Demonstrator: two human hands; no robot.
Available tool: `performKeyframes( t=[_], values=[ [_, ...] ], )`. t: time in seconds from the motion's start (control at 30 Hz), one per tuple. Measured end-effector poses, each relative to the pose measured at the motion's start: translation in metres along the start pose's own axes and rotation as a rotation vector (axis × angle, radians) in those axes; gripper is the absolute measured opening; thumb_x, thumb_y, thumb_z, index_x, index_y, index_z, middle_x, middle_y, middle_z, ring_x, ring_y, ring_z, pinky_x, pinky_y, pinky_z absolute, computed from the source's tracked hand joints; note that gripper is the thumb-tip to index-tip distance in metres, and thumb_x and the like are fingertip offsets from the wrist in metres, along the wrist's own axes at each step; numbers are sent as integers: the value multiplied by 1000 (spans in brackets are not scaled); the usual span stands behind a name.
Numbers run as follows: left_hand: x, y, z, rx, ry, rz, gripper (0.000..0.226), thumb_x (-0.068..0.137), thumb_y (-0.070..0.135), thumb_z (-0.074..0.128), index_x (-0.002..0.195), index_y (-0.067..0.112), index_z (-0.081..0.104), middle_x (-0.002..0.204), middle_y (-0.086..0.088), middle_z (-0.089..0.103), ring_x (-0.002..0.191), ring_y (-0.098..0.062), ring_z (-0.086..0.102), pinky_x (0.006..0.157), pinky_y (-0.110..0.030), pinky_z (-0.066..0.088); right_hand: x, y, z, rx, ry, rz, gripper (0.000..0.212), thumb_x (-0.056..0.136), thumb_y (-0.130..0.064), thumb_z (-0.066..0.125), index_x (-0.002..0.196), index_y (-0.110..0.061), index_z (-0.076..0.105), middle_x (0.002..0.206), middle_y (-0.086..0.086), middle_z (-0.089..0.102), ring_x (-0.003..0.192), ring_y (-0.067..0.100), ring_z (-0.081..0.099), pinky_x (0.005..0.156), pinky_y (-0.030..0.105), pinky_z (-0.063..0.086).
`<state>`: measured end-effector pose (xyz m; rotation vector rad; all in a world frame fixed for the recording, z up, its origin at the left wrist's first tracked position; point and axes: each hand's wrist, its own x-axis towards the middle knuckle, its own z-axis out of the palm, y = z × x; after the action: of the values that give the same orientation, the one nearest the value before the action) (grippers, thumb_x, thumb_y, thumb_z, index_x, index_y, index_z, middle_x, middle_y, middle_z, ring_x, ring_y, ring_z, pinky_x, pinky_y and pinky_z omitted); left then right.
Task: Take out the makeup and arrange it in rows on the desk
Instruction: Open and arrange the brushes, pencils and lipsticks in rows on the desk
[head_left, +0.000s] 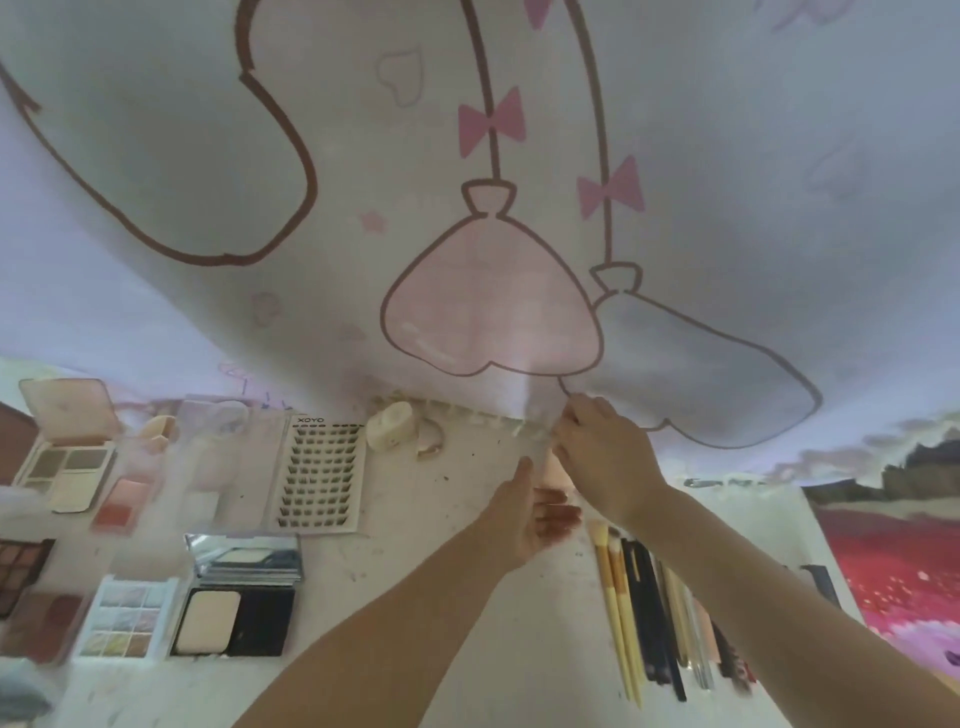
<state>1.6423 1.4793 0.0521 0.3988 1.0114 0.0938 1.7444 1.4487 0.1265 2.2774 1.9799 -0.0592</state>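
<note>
Head view: both hands are up at the far edge of the counter (467, 649), working on one clear, thin-looking packet (537, 441). The right hand (597, 457) has its grip pinched on the packet's top end, just below the printed cloth backdrop (519, 208). The left hand (524, 514) sits underneath with fingers out, released and cupped as if to catch; whether it touches the packet, I cannot tell.

Laid out on the left are open palettes (67, 462), a lash tray (322, 473) and powder compacts (234, 618); a line of brushes (644, 613) runs down the right.

To do this well, I'd keep the pinch firm but light, since that film looks slippery, bring it down with the lower hand supporting, and set it in the bare stretch between lash tray and brushes, squared to the rows rather than dropped askew.
</note>
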Motion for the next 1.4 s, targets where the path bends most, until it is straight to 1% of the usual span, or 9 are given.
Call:
performKeyframes(
  t=[0.13, 0.27, 0.37, 0.5, 0.63, 0.97, 1.13, 1.3, 1.4],
  values=[
    [0, 13, 8, -371, -168, -69, 37, 99, 30, 40, 112, 0, 59, 98, -17, 69, 88, -25, 67, 80, -31, 54, -9, -8, 4, 22, 12, -83, 16, 93, -18, 49, 101, -17, 62, 100, -1, 58, 93, 18, 53, 72, 26, 45],
    [-18, 16, -1, -396, -196, -22, 20, 97, 5, 37, 101, -1, 55, 82, -14, 62, 71, -20, 61, 63, -25, 51, -30, -20, 2, 179, -89, -169, 21, 95, -31, 43, 103, -21, 59, 97, -5, 56, 89, 15, 52, 71, 28, 45],
    [-37, 15, -22, 97, 31, 249, 21, 95, 11, 45, 114, 5, 51, 97, -11, 62, 78, -21, 62, 69, -36, 57, -28, -21, -9, 666, -172, 97, 31, 94, -47, 41, 101, -23, 60, 84, -10, 62, 76, 7, 59, 70, 23, 50],
    [-77, 15, -55, 1167, 226, 771, 30, 97, 28, 43, 125, 20, 41, 100, -2, 59, 81, -18, 59, 70, -32, 51, 1, -31, -26, 1075, -370, 557, 53, 95, -55, 32, 97, -11, 60, 55, -2, 64, 41, 10, 47, 41, 20, 35],
    [-100, 14, -87, 1645, 306, 964, 31, 97, 38, 43, 118, 15, 48, 107, -1, 57, 91, -17, 54, 73, -30, 44, 4, -67, -28, 899, -556, 370, 46, 94, -53, 39, 78, -14, 58, 51, -4, 57, 37, 8, 41, 35, 16, 31],
    [-154, 25, -156, 441, -435, 80, 39, 90, 38, 56, 112, 6, 53, 86, -12, 69, 72, -20, 65, 67, -29, 53, -29, -92, -25, 1121, -473, -67, 8, 93, -25, 55, 100, -24, 59, 81, -10, 66, 72, 4, 62, 57, 17, 48],
    [-128, 11, -169, 285, -64, 151, 36, 94, 27, 54, 122, 4, 57, 103, -8, 70, 90, -20, 67, 74, -32, 55, -30, -71, -7, 1494, -258, 275, 15, 91, -17, 60, 106, -18, 63, 103, 7, 64, 80, 10, 68, 60, 22, 55],
    [-89, 19, -146, 551, 350, 338, 27, 93, 12, 52, 119, 3, 53, 114, -11, 61, 101, -24, 60, 85, -37, 54, -11, -85, 30, 1396, -330, 512, 21, 93, -15, 57, 113, -14, 56, 96, 7, 63, 73, 18, 68, 53, 23, 54],
    [-74, 28, -134, 854, 572, 423, 17, 90, 19, 56, 104, 14, 46, 96, 0, 55, 78, -12, 53, 59, -21, 45, 10, -93, 48, 1302, -303, 632, 20, 89, -20, 62, 105, -12, 53, 95, 6, 63, 65, 16, 62, 51, 21, 46]
  ],
)
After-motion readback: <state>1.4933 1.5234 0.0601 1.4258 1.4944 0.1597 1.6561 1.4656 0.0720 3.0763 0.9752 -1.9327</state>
